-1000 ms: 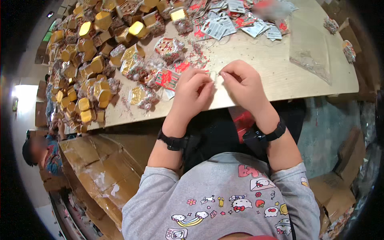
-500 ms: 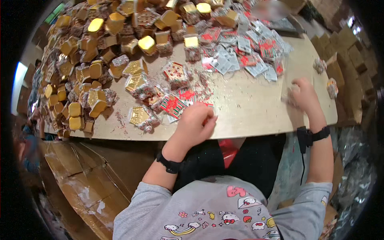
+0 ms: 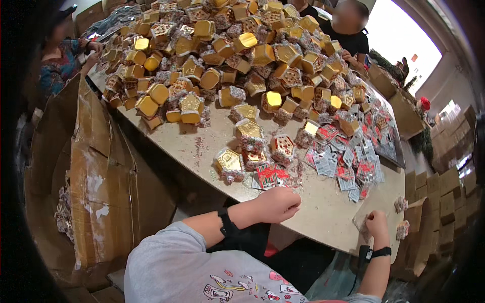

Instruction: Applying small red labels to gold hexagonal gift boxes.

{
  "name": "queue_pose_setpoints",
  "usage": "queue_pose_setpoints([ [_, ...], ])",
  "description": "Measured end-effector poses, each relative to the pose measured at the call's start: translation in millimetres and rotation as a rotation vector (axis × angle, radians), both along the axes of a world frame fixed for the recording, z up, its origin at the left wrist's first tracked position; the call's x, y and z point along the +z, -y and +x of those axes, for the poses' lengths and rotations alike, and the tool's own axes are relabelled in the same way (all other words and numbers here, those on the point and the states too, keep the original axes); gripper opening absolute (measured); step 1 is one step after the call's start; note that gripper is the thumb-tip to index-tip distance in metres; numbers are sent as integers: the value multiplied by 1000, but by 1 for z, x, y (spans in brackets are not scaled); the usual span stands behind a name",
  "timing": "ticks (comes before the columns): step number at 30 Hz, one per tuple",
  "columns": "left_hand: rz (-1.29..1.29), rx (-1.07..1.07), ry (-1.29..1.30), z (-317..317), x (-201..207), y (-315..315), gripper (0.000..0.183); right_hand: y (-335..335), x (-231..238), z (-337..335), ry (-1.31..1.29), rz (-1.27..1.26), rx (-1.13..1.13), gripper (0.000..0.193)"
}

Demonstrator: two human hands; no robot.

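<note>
Left hand (image 3: 278, 204) and right hand (image 3: 377, 223) well apart, both curled.
Left forearm (image 3: 203, 230) slants from lower left toward centre; right forearm (image 3: 378, 271) rises at lower right.

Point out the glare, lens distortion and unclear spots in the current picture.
Head view: the opening at upper right is washed out to white; head view again: gold-bottomed ornaments throw bright glints; head view, toward the rim: the corners go black and the big cardboard box bows; head view, low right: detail at the right hand is too fine to make out.
</note>
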State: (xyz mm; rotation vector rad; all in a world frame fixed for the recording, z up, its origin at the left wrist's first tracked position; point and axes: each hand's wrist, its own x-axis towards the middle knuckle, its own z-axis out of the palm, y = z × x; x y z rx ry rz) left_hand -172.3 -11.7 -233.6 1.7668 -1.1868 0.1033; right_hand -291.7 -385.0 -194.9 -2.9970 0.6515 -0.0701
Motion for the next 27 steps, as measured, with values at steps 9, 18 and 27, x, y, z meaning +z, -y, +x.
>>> queue_pose_setpoints([
  [9, 49, 22, -51, 0, 3, 1, 10, -7, 20, -4, 170, 70, -80, 9],
  [18, 91, 19, -58, -1, 6, -1, 9, 2, 4, -17, 357, 171, 14, 8],
  [27, 82, 19, -88, -4, 11, 4, 7, -21, 1, 0, 571, 264, -150, 9],
])
